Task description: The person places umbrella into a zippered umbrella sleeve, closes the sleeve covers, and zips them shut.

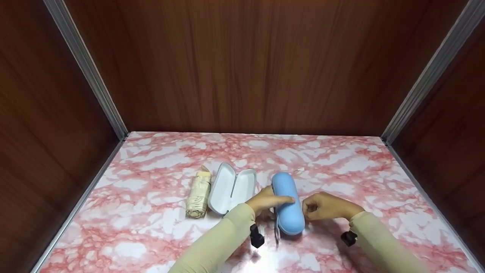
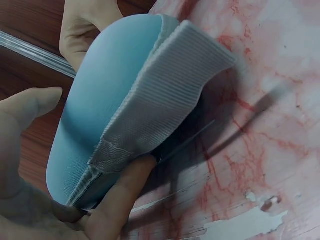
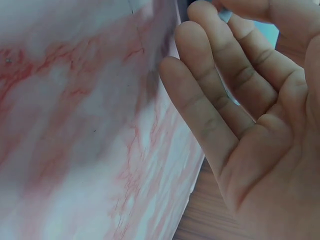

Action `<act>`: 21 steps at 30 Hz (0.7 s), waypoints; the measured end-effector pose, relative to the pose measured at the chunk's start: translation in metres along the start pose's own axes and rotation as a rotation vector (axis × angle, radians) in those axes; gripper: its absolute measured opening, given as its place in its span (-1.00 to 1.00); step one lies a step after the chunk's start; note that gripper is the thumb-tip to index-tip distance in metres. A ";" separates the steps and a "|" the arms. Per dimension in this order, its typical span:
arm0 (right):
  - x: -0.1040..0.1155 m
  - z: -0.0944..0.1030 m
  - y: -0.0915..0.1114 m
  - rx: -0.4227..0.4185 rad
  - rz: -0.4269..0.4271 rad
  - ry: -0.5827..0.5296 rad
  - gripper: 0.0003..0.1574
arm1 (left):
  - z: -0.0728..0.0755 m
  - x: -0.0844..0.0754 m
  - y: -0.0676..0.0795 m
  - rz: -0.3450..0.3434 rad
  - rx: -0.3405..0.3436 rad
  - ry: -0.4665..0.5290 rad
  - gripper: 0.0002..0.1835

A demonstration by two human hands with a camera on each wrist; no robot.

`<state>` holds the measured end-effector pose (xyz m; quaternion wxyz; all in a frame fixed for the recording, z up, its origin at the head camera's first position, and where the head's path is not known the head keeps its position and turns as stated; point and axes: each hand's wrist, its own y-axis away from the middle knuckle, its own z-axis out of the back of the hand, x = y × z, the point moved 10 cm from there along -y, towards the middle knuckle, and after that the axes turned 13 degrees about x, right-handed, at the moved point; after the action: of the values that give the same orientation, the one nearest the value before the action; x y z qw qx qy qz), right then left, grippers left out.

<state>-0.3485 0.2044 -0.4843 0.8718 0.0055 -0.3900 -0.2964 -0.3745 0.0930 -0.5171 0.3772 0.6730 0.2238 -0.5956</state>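
Observation:
A blue oblong zip case (image 1: pixel 287 201) stands over the table with its rounded lid upward. My left hand (image 1: pixel 265 201) grips it from the left, the thumb reaching across the lid and a finger low at the seam by a grey ribbed strap (image 2: pixel 160 85). At the case's right side is my right hand (image 1: pixel 327 206), thumb and forefinger pinching what looks like the small zipper pull (image 3: pixel 225 14), mostly hidden. The other fingers (image 3: pixel 200 105) of that hand are loosely bent. Whether the case is unzipped cannot be seen.
Left of the blue case lies an open white hard glasses case (image 1: pixel 242 185), hinge running lengthwise. Beside it is a beige patterned rolled bundle (image 1: pixel 199 193). Brown wood-grain panels (image 1: pixel 246 68) wall the pink marbled table (image 1: pixel 144 227) at the back and both sides.

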 end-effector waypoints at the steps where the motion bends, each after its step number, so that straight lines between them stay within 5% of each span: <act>1: 0.000 0.000 0.000 -0.004 -0.004 0.002 -0.87 | -0.001 0.000 0.000 -0.001 0.005 0.008 -0.35; 13: -0.003 0.003 0.000 -0.041 0.009 -0.004 -0.95 | 0.007 -0.004 -0.004 -0.031 -0.061 -0.043 -0.23; 21: 0.000 0.006 -0.005 -0.065 0.025 -0.029 -0.92 | 0.017 -0.018 -0.006 -0.076 -0.143 -0.195 -0.07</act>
<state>-0.3554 0.2015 -0.4812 0.8695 -0.0323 -0.3927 -0.2979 -0.3932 0.0862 -0.5010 0.4213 0.5744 0.2532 -0.6546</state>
